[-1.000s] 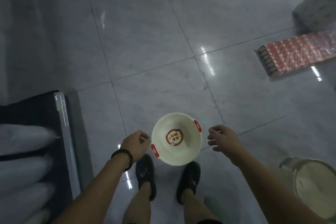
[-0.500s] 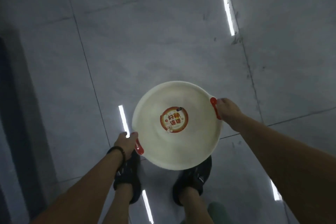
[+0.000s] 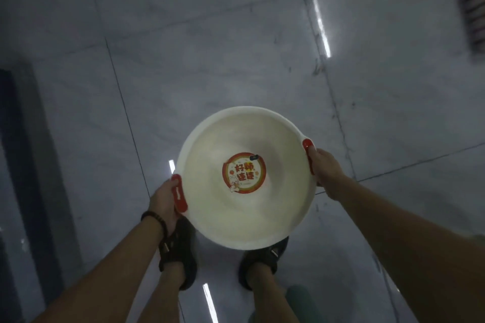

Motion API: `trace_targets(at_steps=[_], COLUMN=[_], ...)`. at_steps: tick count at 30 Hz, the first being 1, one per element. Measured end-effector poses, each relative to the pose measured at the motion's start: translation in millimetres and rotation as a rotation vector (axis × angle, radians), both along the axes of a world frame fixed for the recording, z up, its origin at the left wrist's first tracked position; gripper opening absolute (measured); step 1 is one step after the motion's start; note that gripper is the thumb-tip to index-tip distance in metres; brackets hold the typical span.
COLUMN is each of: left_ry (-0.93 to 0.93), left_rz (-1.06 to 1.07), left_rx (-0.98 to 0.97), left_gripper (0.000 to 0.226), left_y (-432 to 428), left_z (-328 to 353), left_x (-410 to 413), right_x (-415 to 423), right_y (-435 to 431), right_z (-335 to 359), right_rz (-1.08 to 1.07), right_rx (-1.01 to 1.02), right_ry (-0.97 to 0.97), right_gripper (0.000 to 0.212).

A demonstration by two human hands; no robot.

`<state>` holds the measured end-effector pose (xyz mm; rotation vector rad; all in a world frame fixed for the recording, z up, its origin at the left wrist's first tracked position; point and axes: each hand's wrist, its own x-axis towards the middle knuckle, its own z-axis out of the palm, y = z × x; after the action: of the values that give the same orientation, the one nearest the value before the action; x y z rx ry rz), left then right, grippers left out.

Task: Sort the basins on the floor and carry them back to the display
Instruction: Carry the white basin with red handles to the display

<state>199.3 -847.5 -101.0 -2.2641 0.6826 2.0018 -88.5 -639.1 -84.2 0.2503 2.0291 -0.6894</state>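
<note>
Seen from above, a dark strip (image 3: 23, 178) of what may be a fixture's base runs down the far left edge of the frame, its detail lost in the dim light. Beside it, grey marble-look floor tiles (image 3: 236, 47) spread across the scene, crossed by thin grout lines and streaked with bright reflections of overhead lights. Low and left of centre, the person's left hand (image 3: 164, 200), a dark beaded bracelet (image 3: 154, 220) on its wrist, is closed on the red left handle (image 3: 179, 194) of a white basin (image 3: 245, 178), thumb lying over the handle's top and the other fingers hidden beneath the rim. That basin is held up off the floor in front of the person's body, roughly level, its round mouth facing the camera and a red-and-yellow round sticker (image 3: 244, 173) with printed characters sitting at the middle of its bottom. Below it, two feet in dark sandals (image 3: 181, 254) stand on the tiles, the basin's near edge covering their toes. On the other side, the right hand (image 3: 324, 168) is wrapped around the red right handle (image 3: 308, 155), fingers curled over its outer edge, forearm running down to the lower right corner. At the upper right edge, a blurred package (image 3: 472, 8) with reddish stripes lies on the floor, well apart from the basin.
</note>
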Motion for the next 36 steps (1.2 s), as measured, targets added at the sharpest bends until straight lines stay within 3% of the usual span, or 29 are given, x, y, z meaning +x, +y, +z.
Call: trace_targets(at_steps=[3,8,10,13,18,20,23,28,36], left_ry=[0.053,0.157,0.210,0.312,0.458,0.538,0.601,0.698,0.773], left_rz=[-0.107,-0.348,-0.461,-0.642,-0.964,-1.093,-1.249,-1.428,-1.736], left_rx=[-0.062,-0.101,-0.120,-0.178,-0.266,-0.280,-0.238,-0.177,-0.051], left_gripper=[0.022,0.043,0.039,0.028,0.030,0.033,0.039,0.029,0.036], left_y=[-11.0,-30.1,-24.7,-18.1,31.1,60.6,120.0,236.0,454.0], left_z=[84.6,232.5,298.9,397.2,541.4,584.5,634.5,690.8,708.9], left_x=[-35.8,-76.4,-98.2,-124.8,-136.7,-137.0,-135.4,-114.0,8.4], right_x=[-8.9,-1.0,14.5,55.3,158.7,202.6,270.0,386.0,617.6], right_y=[15.3,57.4,82.1,109.4,173.3,205.1,256.9,337.4,457.3], right_z=[89.0,262.6,328.3,417.9,553.8,596.3,642.9,678.3,682.6], right_rz=[-0.100,-0.372,-0.472,-0.654,-0.948,-1.050,-1.219,-1.557,-1.924], right_rx=[-0.030,-0.082,-0.108,-0.109,-0.172,-0.196,-0.194,-0.235,-0.245], right_ry=[0.026,0.117,0.182,0.228,0.311,0.351,0.438,0.525,0.632], right_gripper=[0.046,0.030,0.030,0.032,0.025,0.033,0.040,0.035,0.023])
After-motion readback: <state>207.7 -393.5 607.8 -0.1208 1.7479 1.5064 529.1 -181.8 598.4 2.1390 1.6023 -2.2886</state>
